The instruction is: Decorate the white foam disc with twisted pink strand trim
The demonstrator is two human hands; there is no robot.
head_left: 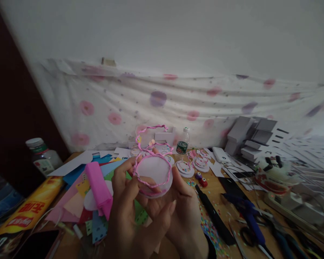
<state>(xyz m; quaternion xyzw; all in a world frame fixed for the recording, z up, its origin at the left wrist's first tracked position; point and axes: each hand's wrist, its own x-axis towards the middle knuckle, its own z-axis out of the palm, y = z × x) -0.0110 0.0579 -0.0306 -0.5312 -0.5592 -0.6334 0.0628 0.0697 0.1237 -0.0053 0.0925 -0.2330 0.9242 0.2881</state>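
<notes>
On a crowded wooden table (214, 185), we hold a white disc (154, 169) mid-frame btwn two bare hands, a twisted pink cord (135, 168) ringing its top & curling up twd 12 o'clock. The disc is round, so no long axis; the cord's raised part leans approx. twd 11. Our left hand (126, 201), at 7 to 8 o'clock from the disc, is closed on the rim, a finger across the cord; our right hand (187, 212), at 5, is cupped w/ a fingertip at the 3 o'clock edge, its underside hidden, so we can't tell if it pinches. Both touch; neither is clearly nearer. Btwn 8 & 9, a yellow bag (29, 205) shows lettering on red, too blurred to read; likewise the labels on a green-labelled bottle (182, 146) btwn 1 & 2 and a white-capped jar (41, 154) near 9.
</notes>
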